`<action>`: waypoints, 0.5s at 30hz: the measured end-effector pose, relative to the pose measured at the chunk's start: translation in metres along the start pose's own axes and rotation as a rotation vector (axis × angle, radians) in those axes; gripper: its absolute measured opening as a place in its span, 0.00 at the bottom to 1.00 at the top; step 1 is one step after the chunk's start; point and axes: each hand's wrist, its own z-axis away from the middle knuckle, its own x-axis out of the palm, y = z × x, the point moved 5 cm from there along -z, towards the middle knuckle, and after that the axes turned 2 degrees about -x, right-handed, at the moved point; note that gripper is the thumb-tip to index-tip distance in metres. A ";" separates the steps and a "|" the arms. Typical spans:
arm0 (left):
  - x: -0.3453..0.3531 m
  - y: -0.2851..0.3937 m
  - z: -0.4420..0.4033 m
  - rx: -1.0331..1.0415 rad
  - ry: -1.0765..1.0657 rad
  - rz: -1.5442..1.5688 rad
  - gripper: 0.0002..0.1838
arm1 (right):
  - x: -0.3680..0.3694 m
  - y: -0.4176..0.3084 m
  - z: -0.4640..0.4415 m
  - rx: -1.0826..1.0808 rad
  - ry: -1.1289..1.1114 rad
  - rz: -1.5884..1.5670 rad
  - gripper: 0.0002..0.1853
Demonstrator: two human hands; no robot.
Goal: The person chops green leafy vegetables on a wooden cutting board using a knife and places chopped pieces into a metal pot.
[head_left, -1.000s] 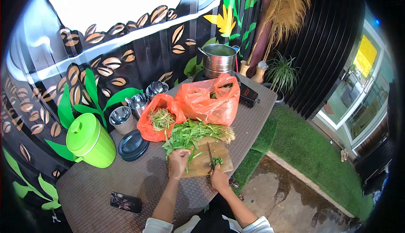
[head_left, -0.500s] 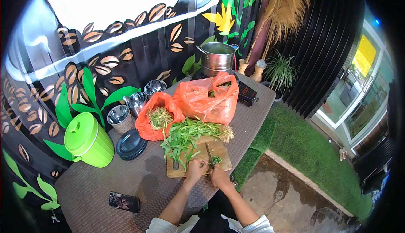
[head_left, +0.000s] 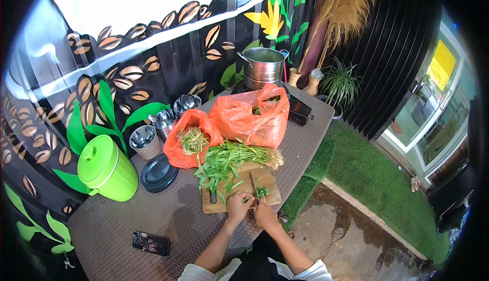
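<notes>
My right hand (head_left: 266, 216) is closed around a knife (head_left: 253, 180), its blade pointing away from me over the wooden cutting board (head_left: 275, 194). Beside it, my left hand (head_left: 238, 207) is curled with a bit of green stem showing at its fingertips; the fingers of both hands nearly meet. A small heap of chopped greens (head_left: 262, 191) lies just right of the blade. Across the board's far edge rests a bunch of long-stemmed leafy greens (head_left: 229, 161), pale root ends to the right. Some loose leaves hang over the board's left side, near its dark handle slot.
Behind the greens stand an orange plastic bag (head_left: 249, 118) and an open orange bag of trimmings (head_left: 173, 153). Further left are black plates (head_left: 159, 173), cutlery cups (head_left: 145, 143) and a green lidded bucket (head_left: 109, 171). A phone (head_left: 151, 243) lies front left; a steel pot (head_left: 264, 67) stands behind.
Both hands stay over the board in nearly the same place. The left fingers have shifted slightly right, closer to the knife hand. The view has moved a little.
</notes>
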 end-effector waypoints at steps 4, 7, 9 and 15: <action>-0.001 0.001 0.004 0.092 0.087 -0.085 0.06 | 0.007 -0.006 0.001 0.104 0.038 -0.021 0.18; -0.001 0.007 0.009 0.134 0.120 -0.102 0.06 | 0.004 -0.001 -0.015 0.082 -0.037 -0.020 0.19; -0.002 0.008 0.009 0.119 0.120 -0.117 0.06 | 0.000 0.001 -0.013 0.054 -0.033 -0.014 0.19; 0.000 0.002 0.007 0.130 0.113 -0.117 0.07 | 0.009 -0.004 -0.001 0.076 0.034 0.070 0.16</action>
